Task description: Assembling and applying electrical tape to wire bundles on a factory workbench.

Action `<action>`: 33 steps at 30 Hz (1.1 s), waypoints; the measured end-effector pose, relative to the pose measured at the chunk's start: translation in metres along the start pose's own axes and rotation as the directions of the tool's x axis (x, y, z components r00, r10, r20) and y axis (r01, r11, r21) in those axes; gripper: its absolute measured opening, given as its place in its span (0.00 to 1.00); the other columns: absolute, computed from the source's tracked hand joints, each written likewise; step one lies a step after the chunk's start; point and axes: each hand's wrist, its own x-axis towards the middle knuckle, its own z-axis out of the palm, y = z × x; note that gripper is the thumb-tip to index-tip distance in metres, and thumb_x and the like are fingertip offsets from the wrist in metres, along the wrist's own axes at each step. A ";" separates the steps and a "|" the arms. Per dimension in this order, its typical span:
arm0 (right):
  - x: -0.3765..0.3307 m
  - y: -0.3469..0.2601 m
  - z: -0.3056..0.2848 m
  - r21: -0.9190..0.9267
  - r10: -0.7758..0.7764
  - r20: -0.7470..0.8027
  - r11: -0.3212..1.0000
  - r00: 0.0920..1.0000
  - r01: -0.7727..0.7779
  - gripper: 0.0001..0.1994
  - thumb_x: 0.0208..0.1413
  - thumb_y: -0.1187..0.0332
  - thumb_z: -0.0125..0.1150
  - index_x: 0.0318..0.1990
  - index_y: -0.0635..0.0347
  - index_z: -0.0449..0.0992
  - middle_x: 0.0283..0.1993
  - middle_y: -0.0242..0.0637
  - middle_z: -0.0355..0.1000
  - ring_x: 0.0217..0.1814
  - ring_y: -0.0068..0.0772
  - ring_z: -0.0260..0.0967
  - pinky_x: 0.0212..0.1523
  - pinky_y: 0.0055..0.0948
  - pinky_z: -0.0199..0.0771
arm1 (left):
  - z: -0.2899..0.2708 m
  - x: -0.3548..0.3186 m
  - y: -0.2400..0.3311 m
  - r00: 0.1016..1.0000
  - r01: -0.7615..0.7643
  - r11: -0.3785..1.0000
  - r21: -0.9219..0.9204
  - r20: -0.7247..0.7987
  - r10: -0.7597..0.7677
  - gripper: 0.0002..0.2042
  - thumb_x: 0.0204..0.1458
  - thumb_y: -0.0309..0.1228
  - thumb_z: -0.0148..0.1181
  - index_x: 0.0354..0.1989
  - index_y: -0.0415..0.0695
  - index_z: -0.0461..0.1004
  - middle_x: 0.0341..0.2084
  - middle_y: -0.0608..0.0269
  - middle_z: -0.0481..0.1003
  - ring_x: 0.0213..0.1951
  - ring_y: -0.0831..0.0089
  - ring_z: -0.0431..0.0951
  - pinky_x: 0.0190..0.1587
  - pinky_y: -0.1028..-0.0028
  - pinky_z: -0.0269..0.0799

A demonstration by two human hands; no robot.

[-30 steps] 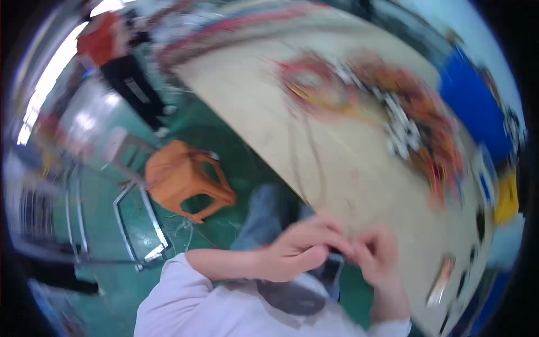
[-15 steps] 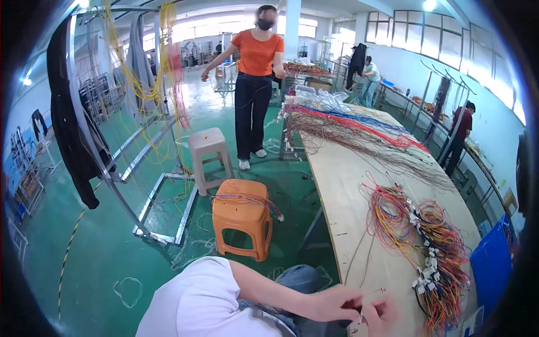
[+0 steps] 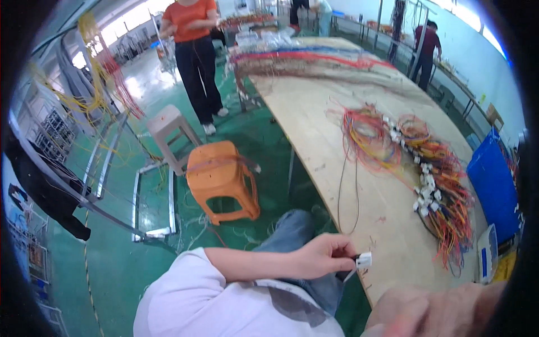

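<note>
Closest of all, the right hand point(image 3: 432, 312) spreads across the lower right corner, blurred; I cannot tell whether its fingers are apart or closed on something. The left hand point(image 3: 325, 256) is pinched, thumb against fingers, on a white plug point(image 3: 365, 259) at the near edge of the table point(image 3: 387, 208). The plug is small and boxy, bright white, with fine darker marks on its face, and it juts to the right past the fingertips. A dark piece point(image 3: 343, 274) shows just below the thumb, too small to make out.

Short reddish wire scraps lie on the tabletop near the plug. A little farther on, a thin dark cable point(image 3: 357, 205) makes a long narrow loop by the table edge. Beyond it to the right lies a heap of wires point(image 3: 449, 168) in red, yellow, orange and black, with many white plugs clustered along it. Left of the table stands an orange stool point(image 3: 216, 180) with wires across its seat, then a grey stool point(image 3: 167, 124). Long brown, red and blue strands cross the table's far part, and a person in an orange top point(image 3: 191, 21) stands past its left corner.
</note>
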 end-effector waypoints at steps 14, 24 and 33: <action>-0.032 0.072 -0.018 -0.789 0.255 -0.142 0.555 0.957 -0.265 0.10 0.44 0.71 0.53 0.36 0.63 0.68 0.23 0.39 0.65 0.25 0.36 0.63 0.27 0.29 0.63 | -0.012 -0.006 -0.008 0.998 -0.059 0.997 0.042 -0.035 0.060 0.05 0.45 0.25 0.54 0.29 0.38 0.67 0.23 0.69 0.67 0.24 0.85 0.63 0.26 0.83 0.61; -0.026 0.076 -0.020 -0.778 0.106 -0.156 0.599 0.982 -0.188 0.06 0.48 0.70 0.54 0.31 0.61 0.67 0.19 0.34 0.63 0.21 0.27 0.61 0.23 0.23 0.62 | -0.012 0.004 -0.004 0.996 -0.012 0.944 0.331 -0.077 0.039 0.29 0.42 0.26 0.57 0.53 0.41 0.51 0.20 0.63 0.68 0.16 0.78 0.64 0.20 0.79 0.59; -0.037 0.074 -0.025 -0.698 0.076 0.022 0.715 0.997 -0.039 0.06 0.47 0.71 0.56 0.26 0.62 0.65 0.18 0.33 0.59 0.19 0.24 0.56 0.21 0.20 0.57 | -0.018 0.001 -0.006 0.941 0.334 0.746 -0.575 0.243 -0.234 0.09 0.48 0.38 0.52 0.30 0.46 0.65 0.17 0.68 0.66 0.14 0.85 0.60 0.12 0.85 0.47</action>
